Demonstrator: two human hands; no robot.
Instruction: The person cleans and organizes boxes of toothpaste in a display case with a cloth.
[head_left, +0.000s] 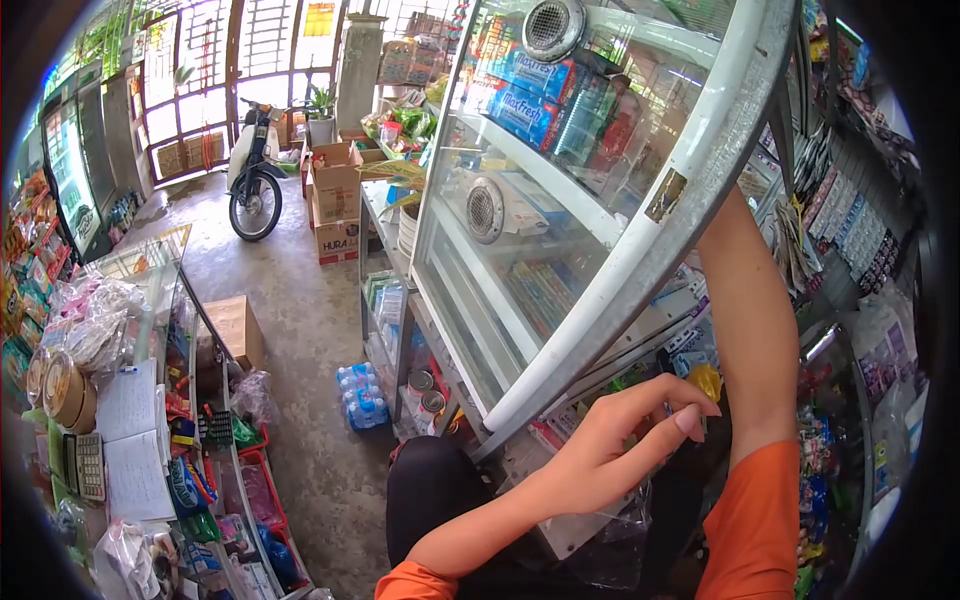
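My left hand (615,440) is in front of the lower corner of the glass display cabinet (590,385). Its fingers are curled, with thumb and index tip close together; whatever may lie between them is too small to make out. My right arm (750,330) stretches up behind the cabinet's metal edge, into the shelf side. Reflections and the frame hide most of that hand, so its fingers do not show clearly. Blue MaxFresh toothpaste boxes (525,110) stand on the upper shelf, beside dark green and red packages (615,125). Further packs (540,290) lie on a lower shelf.
A counter on the left holds an open notebook (135,440), a calculator (88,466) and round tubs (70,395). Shrink-wrapped bottles (362,397) stand on the floor near my knee (430,490). Cardboard boxes (335,195) and a motorbike (255,175) are farther back.
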